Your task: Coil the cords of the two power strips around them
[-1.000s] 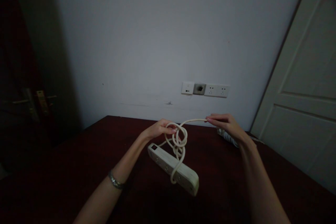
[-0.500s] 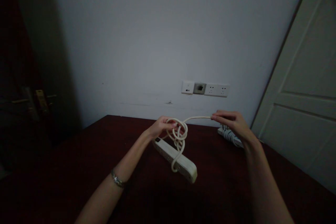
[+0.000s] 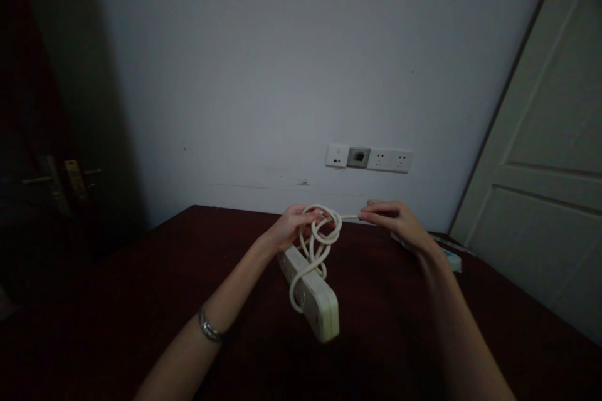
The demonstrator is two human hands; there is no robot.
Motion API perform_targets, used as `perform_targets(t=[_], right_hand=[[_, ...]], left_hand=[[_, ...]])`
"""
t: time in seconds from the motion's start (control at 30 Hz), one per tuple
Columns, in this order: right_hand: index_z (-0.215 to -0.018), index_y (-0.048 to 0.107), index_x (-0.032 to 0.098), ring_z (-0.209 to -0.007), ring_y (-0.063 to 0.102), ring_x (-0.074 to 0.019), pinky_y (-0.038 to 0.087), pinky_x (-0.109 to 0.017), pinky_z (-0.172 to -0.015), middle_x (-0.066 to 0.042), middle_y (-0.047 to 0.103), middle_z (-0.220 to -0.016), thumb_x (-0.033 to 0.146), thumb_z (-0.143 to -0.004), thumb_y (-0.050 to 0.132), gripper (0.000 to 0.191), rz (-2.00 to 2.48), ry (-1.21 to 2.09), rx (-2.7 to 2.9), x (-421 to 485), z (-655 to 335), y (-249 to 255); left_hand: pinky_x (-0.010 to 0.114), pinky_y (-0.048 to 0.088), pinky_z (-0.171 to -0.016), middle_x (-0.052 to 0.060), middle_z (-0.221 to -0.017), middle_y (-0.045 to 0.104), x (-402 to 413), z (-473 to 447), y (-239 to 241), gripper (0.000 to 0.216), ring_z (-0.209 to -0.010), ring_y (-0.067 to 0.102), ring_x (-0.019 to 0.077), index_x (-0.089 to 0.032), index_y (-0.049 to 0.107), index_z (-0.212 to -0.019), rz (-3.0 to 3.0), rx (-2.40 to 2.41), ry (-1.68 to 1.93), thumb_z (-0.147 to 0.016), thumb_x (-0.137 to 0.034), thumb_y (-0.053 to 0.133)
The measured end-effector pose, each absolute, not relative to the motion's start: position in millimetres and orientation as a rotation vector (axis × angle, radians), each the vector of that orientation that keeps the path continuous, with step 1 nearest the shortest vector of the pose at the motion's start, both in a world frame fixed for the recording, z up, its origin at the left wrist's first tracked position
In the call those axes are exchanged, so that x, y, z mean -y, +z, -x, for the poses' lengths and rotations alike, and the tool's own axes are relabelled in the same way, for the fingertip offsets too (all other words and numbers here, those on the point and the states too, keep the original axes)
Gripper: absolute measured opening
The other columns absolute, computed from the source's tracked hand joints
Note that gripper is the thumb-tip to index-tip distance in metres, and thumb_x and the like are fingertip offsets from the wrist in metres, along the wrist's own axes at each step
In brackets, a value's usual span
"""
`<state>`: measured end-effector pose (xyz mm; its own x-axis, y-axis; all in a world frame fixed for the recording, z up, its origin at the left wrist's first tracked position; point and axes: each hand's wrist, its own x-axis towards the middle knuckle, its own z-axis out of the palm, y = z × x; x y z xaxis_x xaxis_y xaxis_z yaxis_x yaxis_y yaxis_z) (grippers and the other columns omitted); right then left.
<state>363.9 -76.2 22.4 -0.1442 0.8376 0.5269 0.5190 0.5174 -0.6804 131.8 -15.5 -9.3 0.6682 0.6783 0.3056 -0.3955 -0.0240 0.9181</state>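
A white power strip (image 3: 310, 291) hangs tilted over the dark red table, its near end pointing towards me. Its cream cord (image 3: 324, 239) is looped and tangled above it, and one loop passes around the strip's body. My left hand (image 3: 292, 229) is closed on the loops at the strip's far end; some of its fingers are hidden behind the cord. To the right, my right hand (image 3: 394, 220) pinches a short stretch of the same cord between thumb and fingers. The cord's end past that pinch is hidden by the hand.
Behind my right hand and wrist, a pale object (image 3: 452, 259) lies partly hidden on the table (image 3: 226, 282). The wall behind carries a row of socket plates (image 3: 389, 160). A white panelled door (image 3: 555, 200) stands at the right, a dark door with a handle (image 3: 75, 178) at the left.
My right hand has moved left, closer to my left hand, shortening the cord between them. The power strip has swung so that its near end sits lower and further left.
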Motion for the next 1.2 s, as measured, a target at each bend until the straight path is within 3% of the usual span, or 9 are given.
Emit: perform_targets(t=[0.23, 0.5, 0.87, 1.07, 1.2], right_hand=[[-0.064, 0.069, 0.017, -0.064, 0.050, -0.0153, 0.035, -0.028, -0.058, -0.003, 0.060, -0.065, 0.045, -0.072, 0.063, 0.030, 1.200, 0.437, 1.906, 85.3, -361.9, 29.4], [-0.072, 0.070, 0.018, -0.070, 0.056, -0.0165, 0.041, -0.028, -0.066, -0.003, 0.065, -0.071, 0.038, -0.078, 0.059, 0.024, 1.093, 0.470, 2.050, 72.2, -340.0, 22.8], [-0.097, 0.068, 0.020, -0.097, 0.058, -0.0227, 0.044, -0.035, -0.085, -0.006, 0.066, -0.105, 0.039, -0.075, 0.062, 0.030, 1.161, 0.445, 1.916, 59.8, -364.1, 12.0], [-0.085, 0.068, 0.018, -0.083, 0.061, -0.0212, 0.047, -0.033, -0.075, -0.006, 0.068, -0.087, 0.039, -0.077, 0.058, 0.024, 1.237, 0.408, 1.904, 50.0, -382.5, 1.7], [-0.088, 0.064, 0.018, -0.081, 0.060, -0.0197, 0.046, -0.032, -0.075, -0.005, 0.067, -0.085, 0.040, -0.080, 0.054, 0.025, 1.180, 0.384, 1.953, 46.7, -378.1, 0.1]], left_hand=[[0.024, 0.048, -0.060, 0.009, -0.081, 0.067, 27.2, -139.5, -7.6, 0.033, -0.066, 0.061, 0.0130, -0.010, 0.066, -0.087, -1.463, -0.304, 0.865, -0.069, -0.037, 0.071], [0.025, 0.047, -0.060, 0.006, -0.069, 0.064, 42.9, -146.5, -9.2, 0.038, -0.061, 0.060, 0.0136, -0.009, 0.061, -0.087, -1.613, -0.224, 0.751, -0.072, -0.044, 0.067], [0.022, 0.045, -0.052, 0.004, -0.063, 0.062, 37.6, -142.5, -5.6, 0.034, -0.053, 0.056, 0.0112, -0.010, 0.060, -0.081, -1.597, -0.242, 0.925, -0.076, -0.044, 0.062], [0.024, 0.046, -0.052, 0.005, -0.063, 0.062, 38.6, -141.3, -5.0, 0.032, -0.052, 0.057, 0.0124, -0.011, 0.059, -0.078, -1.549, -0.245, 0.898, -0.074, -0.042, 0.064], [0.026, 0.048, -0.054, 0.006, -0.066, 0.064, 39.9, -144.1, -4.8, 0.031, -0.056, 0.060, 0.0143, -0.010, 0.060, -0.080, -1.492, -0.222, 0.968, -0.073, -0.040, 0.066]])
